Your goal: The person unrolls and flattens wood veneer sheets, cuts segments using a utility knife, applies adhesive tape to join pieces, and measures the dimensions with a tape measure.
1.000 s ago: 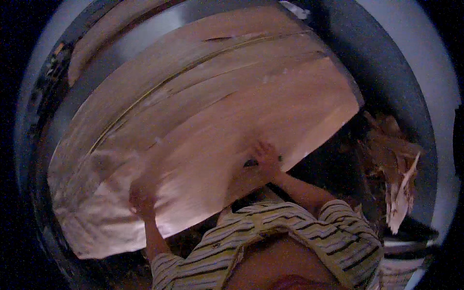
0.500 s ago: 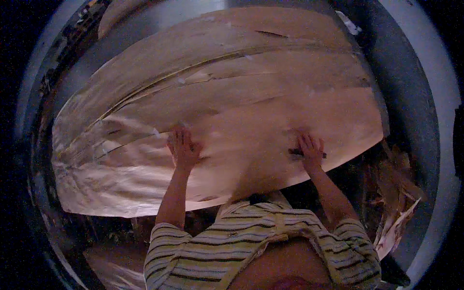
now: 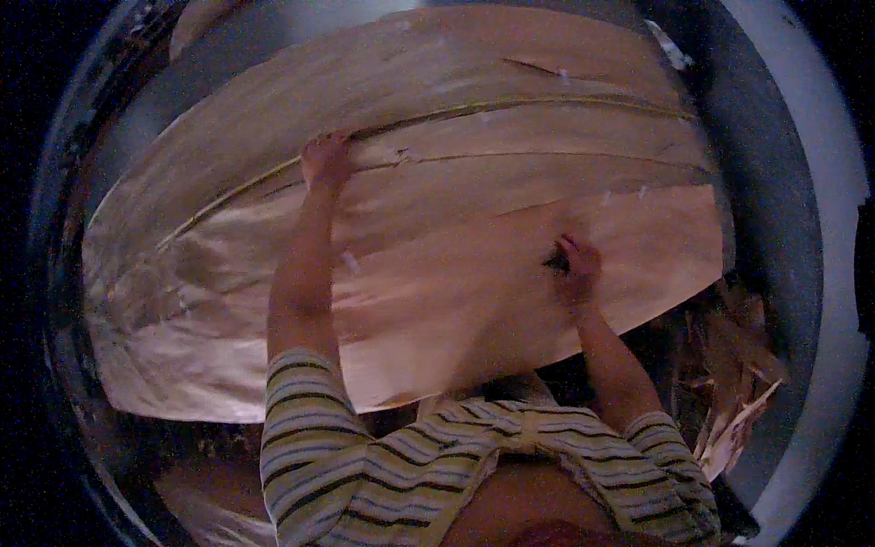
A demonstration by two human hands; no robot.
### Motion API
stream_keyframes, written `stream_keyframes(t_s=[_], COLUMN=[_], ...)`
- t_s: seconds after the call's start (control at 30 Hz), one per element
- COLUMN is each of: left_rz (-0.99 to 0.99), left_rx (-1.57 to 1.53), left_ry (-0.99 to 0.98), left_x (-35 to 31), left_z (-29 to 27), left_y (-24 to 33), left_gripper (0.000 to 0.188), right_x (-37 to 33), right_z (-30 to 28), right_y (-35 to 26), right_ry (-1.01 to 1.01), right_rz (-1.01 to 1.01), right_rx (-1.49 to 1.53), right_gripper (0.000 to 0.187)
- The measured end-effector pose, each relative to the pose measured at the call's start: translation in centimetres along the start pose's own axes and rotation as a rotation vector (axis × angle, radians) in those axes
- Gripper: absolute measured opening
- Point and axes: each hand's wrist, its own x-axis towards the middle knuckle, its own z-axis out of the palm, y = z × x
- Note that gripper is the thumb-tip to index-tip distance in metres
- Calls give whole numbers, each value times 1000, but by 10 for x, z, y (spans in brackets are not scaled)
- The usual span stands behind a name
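Large, thin, pale brown sheets like wood veneer [image 3: 437,310] lie spread before me, with lengthwise splits and small whitish patches along the seams. A narrow yellowish strip [image 3: 228,196] runs along the upper split. My left hand [image 3: 326,162] is on this strip, its fingers curled round it; the fingertips are partly hidden. Lower and to the right, my right hand [image 3: 581,264] is closed round a small dark tool [image 3: 554,260], held just over or against the sheet. Only the tool's dark end shows, and its kind is unclear.
Torn brown scraps [image 3: 734,365] are heaped at the right below the sheet's edge. Another brown sheet [image 3: 214,492] lies at the lower left. A whitish crumpled thing [image 3: 670,46] is at the far right, and a curved brown piece [image 3: 196,23] at the far left.
My left hand has moved from flat on the lower sheet up to the strip, and its fingers have curled. My right hand has shifted slightly up and left, turning the dark tool.
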Motion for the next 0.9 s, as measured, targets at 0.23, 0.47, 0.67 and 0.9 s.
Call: stream_keyframes(t_s=[0.23, 0.47, 0.67, 0.9], left_rz=[-40, 238, 604, 610], left_rx=[-70, -910, -606, -466], left_ry=[-39, -73, 101, 75], left_x=[15, 33, -70, -120], left_z=[-36, -12, -46, -87], left_y=[6, 185, 424, 520], left_gripper=[38, 48, 51, 48], right_x=[14, 3, -38, -259], right_z=[-7, 14, -72, -194], right_y=[-11, 12, 79, 256], right_ry=[-33, -222, -278, -294], right_rz=[77, 6, -266, 1127], right_rx=[30, -49, 72, 278], right_gripper=[33, 28, 37, 28])
